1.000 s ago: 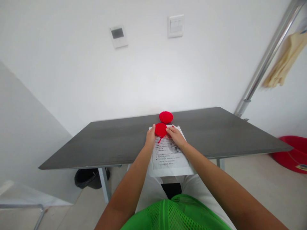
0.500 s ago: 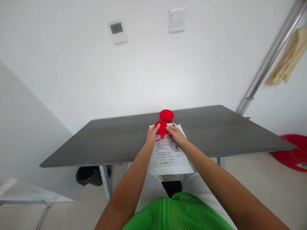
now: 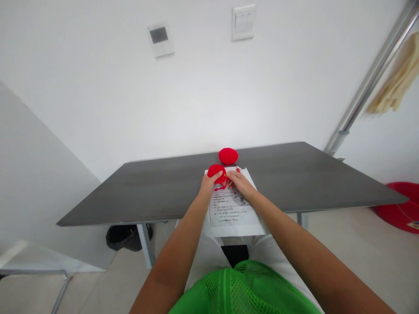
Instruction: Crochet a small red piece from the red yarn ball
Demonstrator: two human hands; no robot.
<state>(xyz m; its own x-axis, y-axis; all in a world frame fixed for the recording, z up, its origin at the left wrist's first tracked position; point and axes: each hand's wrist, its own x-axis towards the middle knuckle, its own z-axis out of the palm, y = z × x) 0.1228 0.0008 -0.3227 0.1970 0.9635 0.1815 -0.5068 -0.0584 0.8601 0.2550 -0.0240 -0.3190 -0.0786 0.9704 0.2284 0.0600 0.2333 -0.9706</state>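
Note:
A small red crocheted disc (image 3: 216, 172) rests on the far end of a printed paper sheet (image 3: 233, 209) on a dark grey table (image 3: 157, 192). My left hand (image 3: 207, 186) grips the disc from the left, thumb on top. My right hand (image 3: 240, 183) pinches its right edge, where a loose red yarn tail and what looks like a thin hook show. A second red crocheted piece (image 3: 228, 155) lies just beyond, untouched.
The paper hangs over the table's near edge above my lap. A black bin (image 3: 126, 237) stands under the table at left. A red basin (image 3: 401, 208) sits on the floor at right, beside a metal pole (image 3: 369, 78) with a pale cloth hanging.
My left thumb has moved up onto the disc, and the disc now looks lifted and partly folded in both hands. The camera view has drifted slightly.

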